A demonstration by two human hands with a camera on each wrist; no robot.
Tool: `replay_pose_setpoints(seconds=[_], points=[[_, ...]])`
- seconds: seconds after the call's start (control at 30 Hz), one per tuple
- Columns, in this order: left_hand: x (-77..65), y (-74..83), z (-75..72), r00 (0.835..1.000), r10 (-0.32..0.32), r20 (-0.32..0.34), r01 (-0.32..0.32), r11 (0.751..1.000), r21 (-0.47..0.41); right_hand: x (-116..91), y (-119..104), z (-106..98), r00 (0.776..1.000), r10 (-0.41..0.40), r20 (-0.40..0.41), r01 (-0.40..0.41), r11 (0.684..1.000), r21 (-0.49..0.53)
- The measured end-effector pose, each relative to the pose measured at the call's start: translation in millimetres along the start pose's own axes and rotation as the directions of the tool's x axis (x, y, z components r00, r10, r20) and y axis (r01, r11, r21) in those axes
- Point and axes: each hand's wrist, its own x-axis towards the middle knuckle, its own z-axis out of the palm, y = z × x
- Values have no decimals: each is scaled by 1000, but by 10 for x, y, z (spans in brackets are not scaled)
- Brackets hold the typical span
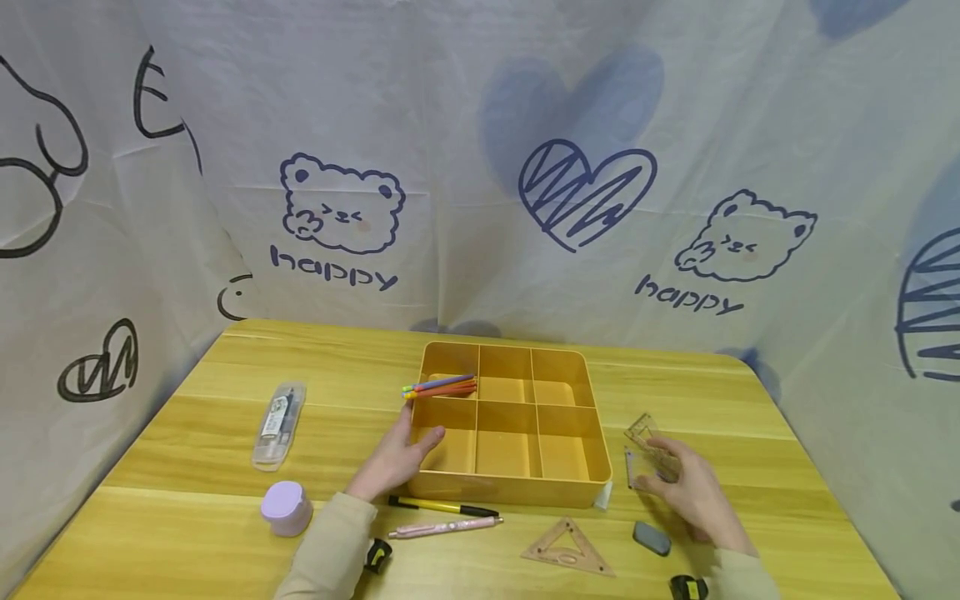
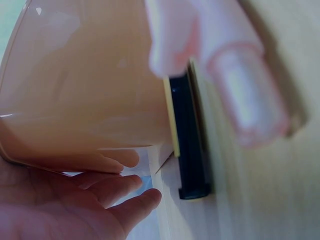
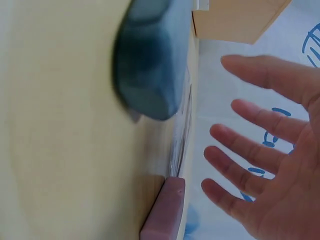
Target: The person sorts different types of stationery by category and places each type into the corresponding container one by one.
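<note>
The see-through ruler [image 1: 640, 427] lies on the right of the table, to the right of the box [image 1: 510, 490] and just to the far left of the right hand's [image 1: 690, 487] fingertips. Its long axis runs from far left to near right, passing under the fingers, which hide part of it. A narrow strip [image 1: 628, 467] lies beside the thumb, long axis near to far; I cannot tell whether it is a separate piece. The right hand is much the nearer one to both. Its fingers are spread, with nothing between them in the right wrist view.

The left hand [image 1: 393, 458] grips the box's left wall, thumb over the rim, fingers along the outside.

Counted: one box with six compartments; one bundle of coloured sticks [image 1: 446, 387] across the far left one, their number too small to tell; two pens, one yellow and black [image 1: 442, 507], one pink [image 1: 446, 527], on the near side; one set square [image 1: 558, 554]; one grey eraser [image 1: 652, 538]; one pink block [image 3: 165, 212]; one pencil case [image 1: 277, 427] and one purple pot [image 1: 287, 510], both on the left.
</note>
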Motion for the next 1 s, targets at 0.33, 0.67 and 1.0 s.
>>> replay_pose_setpoints(seconds=[0.33, 0.67, 1.0], points=[[9, -20, 1, 1000, -1, 3, 1, 1000, 2, -21, 46, -18, 997, 73, -9, -74, 996, -48], [-4, -3, -5, 1000, -24, 15, 24, 1000, 18, 26, 81, -61, 982, 189, 6, -187, 976, -114], [-14, 1, -8, 1000, -26, 14, 26, 1000, 14, 333, 11, -176, 981, 164, 104, -137, 963, -233]])
